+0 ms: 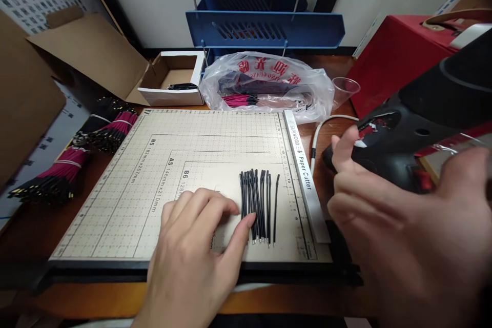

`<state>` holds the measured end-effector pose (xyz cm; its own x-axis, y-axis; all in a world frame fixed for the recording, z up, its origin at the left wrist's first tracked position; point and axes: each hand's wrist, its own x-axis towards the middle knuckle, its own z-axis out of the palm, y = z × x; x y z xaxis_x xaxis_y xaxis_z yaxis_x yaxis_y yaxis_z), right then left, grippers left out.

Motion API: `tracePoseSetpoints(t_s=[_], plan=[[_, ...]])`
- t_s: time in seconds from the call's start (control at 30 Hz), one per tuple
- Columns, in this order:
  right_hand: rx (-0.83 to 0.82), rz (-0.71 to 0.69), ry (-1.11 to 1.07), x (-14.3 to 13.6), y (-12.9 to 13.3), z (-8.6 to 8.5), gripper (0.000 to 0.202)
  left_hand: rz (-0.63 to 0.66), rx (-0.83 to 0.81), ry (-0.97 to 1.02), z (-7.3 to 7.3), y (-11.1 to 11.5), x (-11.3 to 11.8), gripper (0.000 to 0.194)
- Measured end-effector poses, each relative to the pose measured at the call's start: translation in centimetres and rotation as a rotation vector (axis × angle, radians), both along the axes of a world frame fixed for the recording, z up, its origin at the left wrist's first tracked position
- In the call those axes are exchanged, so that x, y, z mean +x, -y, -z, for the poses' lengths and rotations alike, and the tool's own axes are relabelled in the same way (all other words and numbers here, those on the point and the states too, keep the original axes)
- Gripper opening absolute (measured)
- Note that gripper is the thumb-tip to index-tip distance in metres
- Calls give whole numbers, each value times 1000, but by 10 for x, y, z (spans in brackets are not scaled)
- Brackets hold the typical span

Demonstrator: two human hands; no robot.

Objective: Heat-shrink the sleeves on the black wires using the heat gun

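Note:
My left hand (196, 241) rests over the gridded board of a paper cutter (215, 138), its thumb and forefinger apart at the left side of a row of short black wires (251, 200). The thumb tip touches or lies right over the wires; I cannot tell if it presses on them. Bare metal shows at their lower ends, and one wire (275, 210) lies a little apart on the right. My right hand (407, 220), blurred, is raised at the right with forefinger and thumb apart. Close behind it is a bulky black tool (430, 97), partly covered by the hand.
Bundles of black and magenta wires (73, 161) lie left of the board. Behind it are a small white box (169, 96), a plastic bag (265, 74) with wires, a clear cup (344, 91) and a blue rack (265, 28). A red box (400, 56) stands at the right.

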<state>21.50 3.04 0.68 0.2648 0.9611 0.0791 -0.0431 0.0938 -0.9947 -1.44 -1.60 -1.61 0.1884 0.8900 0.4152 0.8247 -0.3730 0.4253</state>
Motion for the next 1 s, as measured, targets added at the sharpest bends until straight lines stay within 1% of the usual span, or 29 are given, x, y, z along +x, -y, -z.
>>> tracePoseSetpoints(t_s=[0.03,0.07,0.1,0.13,0.17,0.2,0.27,0.33,0.47,0.6,0.67,0.8,0.93,1.0], plan=[[-62,-43,-54,-7,10,0,73,-3,-2,1,0,0,0,10],[-55,-79,-61,-13,18,1,70,-5,-4,2,0,0,0,10],[6,-49,27,-18,25,3,49,-7,-3,4,0,0,0,10],[29,0,206,-23,31,5,30,-10,-3,6,0,0,0,10],[72,48,399,-28,34,8,20,-13,-4,6,0,-1,1,10],[137,44,576,-31,37,12,17,-19,-6,4,0,-1,1,10],[188,23,837,-36,38,19,18,-43,-10,-9,1,-2,3,14],[179,-3,968,-39,37,26,21,-70,-11,-23,2,-3,5,19],[168,-27,996,-39,37,34,17,-81,-15,-24,3,-3,7,19],[182,-51,1048,-39,38,36,31,-76,-21,-17,2,-2,6,18],[168,-51,1058,-40,39,37,34,-69,-30,-12,1,-1,5,16],[157,-74,1062,-42,41,37,25,-59,-39,10,1,0,2,13],[154,-67,1051,-44,41,36,28,-92,-29,12,2,-1,3,11],[155,-69,1046,-45,42,35,24,-100,-24,7,2,-1,3,11]])
